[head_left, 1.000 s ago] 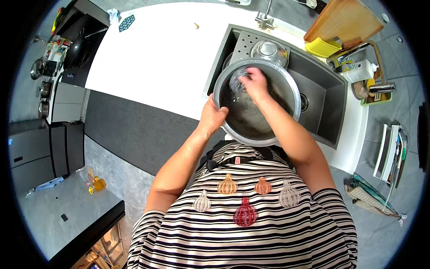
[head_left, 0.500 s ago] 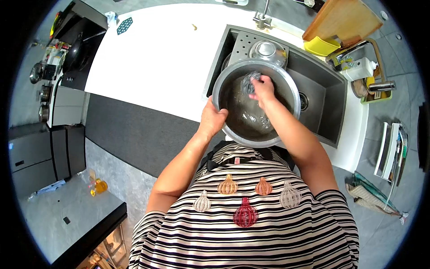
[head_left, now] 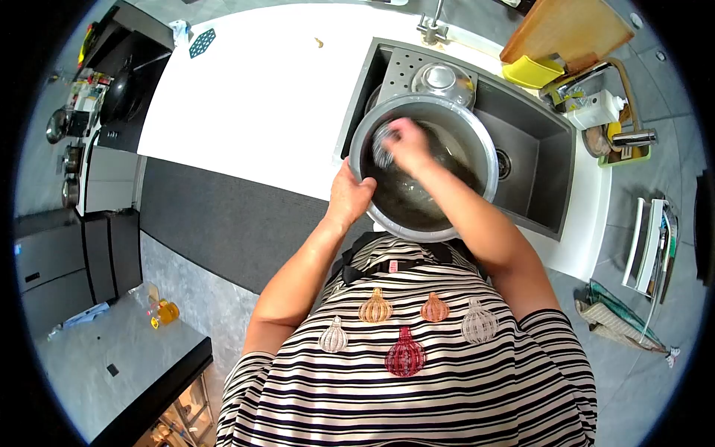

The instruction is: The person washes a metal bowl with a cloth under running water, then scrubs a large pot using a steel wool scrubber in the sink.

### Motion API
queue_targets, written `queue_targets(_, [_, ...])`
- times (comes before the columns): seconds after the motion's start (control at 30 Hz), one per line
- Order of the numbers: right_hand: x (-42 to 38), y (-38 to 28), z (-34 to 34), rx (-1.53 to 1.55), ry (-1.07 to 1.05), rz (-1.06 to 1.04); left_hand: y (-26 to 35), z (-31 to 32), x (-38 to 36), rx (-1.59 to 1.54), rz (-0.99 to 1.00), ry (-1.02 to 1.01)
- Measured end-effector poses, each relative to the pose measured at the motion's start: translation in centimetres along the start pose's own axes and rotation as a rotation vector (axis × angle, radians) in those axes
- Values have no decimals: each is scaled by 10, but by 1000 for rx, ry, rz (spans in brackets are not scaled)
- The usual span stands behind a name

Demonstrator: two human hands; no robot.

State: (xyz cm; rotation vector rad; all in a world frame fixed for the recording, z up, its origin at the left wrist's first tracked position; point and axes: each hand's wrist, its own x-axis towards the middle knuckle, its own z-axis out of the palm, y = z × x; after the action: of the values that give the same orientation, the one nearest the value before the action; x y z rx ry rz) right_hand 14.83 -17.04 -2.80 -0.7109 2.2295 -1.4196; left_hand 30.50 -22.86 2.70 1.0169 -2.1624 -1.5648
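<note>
A large round metal basin (head_left: 488, 160) rests at the near edge of the sink, its inside wet and holding some murky water. My left hand (head_left: 350, 195) grips the basin's left rim, thumb over the edge and fingers hidden outside. Inside the basin, my right hand (head_left: 410, 145) is closed on a steel wool scrubber (head_left: 383, 144), pressed against the upper left of the inner wall. Motion blurs the hand and the scrubber a little.
Behind the basin, a metal lid or bowl (head_left: 439, 80) lies on the perforated drain tray (head_left: 401, 68) of the grey sink (head_left: 547, 149). A faucet (head_left: 432, 28), wooden cutting board (head_left: 570, 31), yellow container (head_left: 533, 72) and white bottle (head_left: 598, 110) stand around it.
My right hand has swept the scrubber left and slightly down, from the basin's upper middle to its left wall. My left hand still holds the rim.
</note>
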Motion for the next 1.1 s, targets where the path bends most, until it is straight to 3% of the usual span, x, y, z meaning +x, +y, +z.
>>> queue_targets(0.03, [13, 16, -4, 15, 165, 83, -1, -1, 0, -36, -29, -21])
queue_targets(0.1, [14, 18, -12, 361, 278, 311, 8, -3, -3, -23, -45, -7])
queue_targets(0.17, [-5, -4, -15, 283, 86, 363, 12, -3, -4, 117, -52, 7])
queue_targets(0.23, [-20, -20, -9, 21, -235, 369, 13, -1, -4, 122, -32, 16])
queue_targets(0.27, [-20, -5, 3, -256, -373, 86, 16, -1, -6, 131, -30, 32])
queue_targets(0.3, [-24, -28, -5, -289, -399, 148, 18, -2, -6, 142, -29, 49])
queue_targets(0.37, [-4, -4, -4, -126, -226, 96, 18, -3, -6, 106, -47, 20])
queue_targets(0.43, [17, 17, -9, 249, 179, 206, 18, -4, -6, 64, -64, -4])
queue_targets(0.5, [5, 6, -19, 579, 243, 435, 17, -4, -6, 117, -40, 19])
queue_targets(0.57, [-6, 6, -13, 243, 69, 383, 15, -2, -6, 100, -26, 29])
queue_targets(0.6, [-13, 1, -9, 219, -127, 412, 14, -1, -6, 90, -18, 45])
queue_targets(0.63, [-18, 1, -2, -11, -266, 243, 14, 0, -6, 90, -17, 43])
queue_targets(0.73, [4, 4, -1, -62, -122, 143, 12, -2, -5, 97, -36, 20])
queue_targets(0.77, [15, 16, -5, 5, 0, 259, 13, -3, -5, 97, -35, 19])
queue_targets(0.83, [6, -1, -14, 573, 262, 455, 18, -4, -5, 76, -58, 0])
queue_targets(0.87, [0, -12, -13, 542, 267, 479, 18, -3, -4, 73, -56, 3])
queue_targets(1.0, [-14, 10, 11, -77, -119, 217, 20, -1, -6, 143, -30, 11])
queue_targets(1.1, [19, 46, 15, -4, -126, 140, 16, -1, -5, 148, -44, 3])
